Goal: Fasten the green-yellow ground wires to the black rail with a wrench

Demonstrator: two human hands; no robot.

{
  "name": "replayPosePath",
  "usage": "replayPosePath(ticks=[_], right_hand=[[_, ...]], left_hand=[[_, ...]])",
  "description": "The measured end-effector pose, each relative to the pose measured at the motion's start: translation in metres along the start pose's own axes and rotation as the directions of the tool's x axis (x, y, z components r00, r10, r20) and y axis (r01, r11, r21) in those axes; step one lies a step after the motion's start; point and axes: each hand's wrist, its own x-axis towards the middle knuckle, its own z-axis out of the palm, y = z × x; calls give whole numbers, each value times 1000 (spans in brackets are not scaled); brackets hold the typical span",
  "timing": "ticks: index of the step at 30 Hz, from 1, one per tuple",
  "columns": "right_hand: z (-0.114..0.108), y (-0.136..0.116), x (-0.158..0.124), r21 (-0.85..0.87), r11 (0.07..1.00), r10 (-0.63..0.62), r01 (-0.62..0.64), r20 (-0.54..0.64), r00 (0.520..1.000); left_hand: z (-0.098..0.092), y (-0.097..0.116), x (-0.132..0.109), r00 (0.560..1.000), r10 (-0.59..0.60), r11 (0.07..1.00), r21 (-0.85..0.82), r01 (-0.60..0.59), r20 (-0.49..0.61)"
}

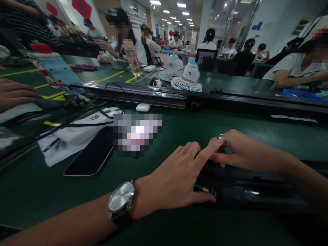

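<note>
A long, glossy black housing (pixel 252 189) lies at the lower right and runs out under my right forearm. My left hand (pixel 176 176) grips its near end, fingers over the far side and thumb along the near side. Beside that thumb a short green-and-yellow wire (pixel 202 188) shows, with a small metal ring at its tip. Fingertips of my right hand (pixel 237 150) are pinched together at the far side of the housing's end, against my left index finger. Whatever sits between them is hidden. A watch (pixel 121 198) is on my left wrist.
Left of my hands lie a black phone (pixel 89 153), a white pouch (pixel 57 150), dark cables and a white earphone case (pixel 142 107). Long metal bars (pixel 143 94) cross the green table behind them. White fans (pixel 188 77) stand farther back. Another person's hand (pixel 16 94) rests at the left edge.
</note>
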Motion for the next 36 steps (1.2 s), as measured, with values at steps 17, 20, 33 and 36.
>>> replayPosePath(ticks=[17, 20, 33, 36], right_hand=[[1, -3, -2, -123, 992, -15, 9, -50, 999], [2, -4, -2, -131, 991, -12, 7, -43, 999], [2, -3, -5, -169, 985, -46, 45, -1, 999], [2, -4, -5, -162, 985, -62, 62, 5, 998]], left_hand=[[14, 1, -3, 987, -26, 999, 29, 31, -158], [14, 0, -5, 986, -7, 999, 35, 13, -164], [7, 2, -7, 981, -73, 997, -23, 70, -180], [8, 3, -6, 977, -85, 996, -31, 80, -195]])
